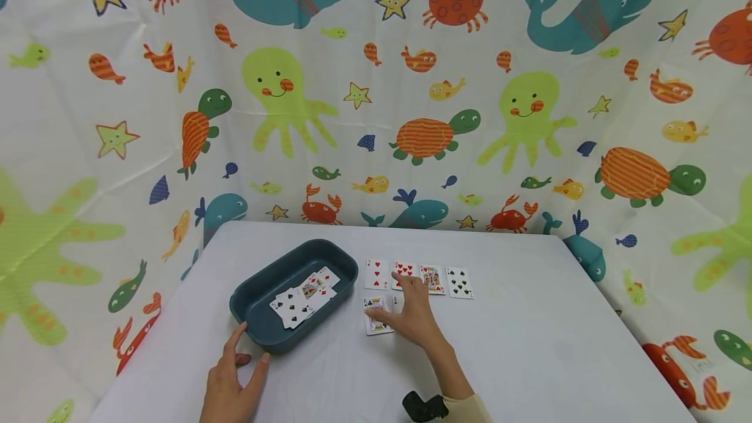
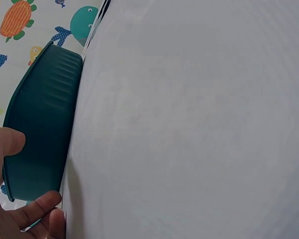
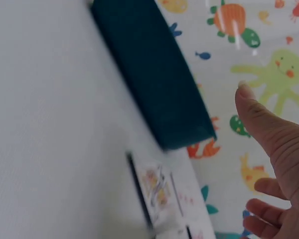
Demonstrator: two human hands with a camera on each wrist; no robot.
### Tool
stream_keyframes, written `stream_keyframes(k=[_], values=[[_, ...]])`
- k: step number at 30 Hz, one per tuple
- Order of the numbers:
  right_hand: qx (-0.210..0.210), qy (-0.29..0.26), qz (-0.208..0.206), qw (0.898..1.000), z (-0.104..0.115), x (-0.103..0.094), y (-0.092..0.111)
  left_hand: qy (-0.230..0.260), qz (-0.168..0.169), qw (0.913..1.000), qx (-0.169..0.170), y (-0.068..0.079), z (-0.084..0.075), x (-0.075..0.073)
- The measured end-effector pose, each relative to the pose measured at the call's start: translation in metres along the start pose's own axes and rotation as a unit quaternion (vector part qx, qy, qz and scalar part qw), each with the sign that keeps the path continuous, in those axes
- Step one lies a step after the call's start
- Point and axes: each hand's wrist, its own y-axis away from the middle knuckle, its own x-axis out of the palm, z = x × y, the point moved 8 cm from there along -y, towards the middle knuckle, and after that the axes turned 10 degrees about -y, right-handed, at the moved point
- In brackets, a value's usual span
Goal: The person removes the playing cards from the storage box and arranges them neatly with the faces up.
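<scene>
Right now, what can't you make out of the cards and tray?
Head view: most of one lower-row card, behind the right hand.
Head view: parts of the cards in the tray, where they overlap.
Left wrist view: the tray's inside, hidden by its wall.
Right wrist view: rank of the face card, lost to blur.

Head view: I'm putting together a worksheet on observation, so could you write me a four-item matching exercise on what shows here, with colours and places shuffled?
Things
1. Tub
2. Left hand
3. Right hand
4. Backdrop

Colours and places
A. Over the cards outside the tub
B. White, printed with sea animals
C. Dark teal all over
D. At the tub's near end

Right pairs: 1-C, 2-D, 3-A, 4-B
</scene>
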Motion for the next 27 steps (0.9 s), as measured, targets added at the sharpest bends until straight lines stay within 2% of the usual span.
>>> stream_keyframes(k=[5, 11, 19, 27], values=[[-0.003, -0.049, 0.028, 0.998, 0.021, 0.013, -0.006, -0.002, 0.0, 1.0, -0.006, 0.0, 0.0, 0.001], [-0.014, -0.082, 0.068, 0.994, 0.041, 0.037, -0.014, 0.003, 0.009, 0.9999, -0.011, -0.001, 0.002, 0.003], [-0.029, -0.094, 0.108, 0.989, 0.059, 0.069, -0.024, 0.001, 0.003, 1.0, -0.008, 0.0, 0.002, 0.002], [-0.056, -0.075, 0.165, 0.982, 0.073, 0.095, -0.033, 0.0, 0.006, 1.0, -0.007, 0.002, 0.001, 0.001]])
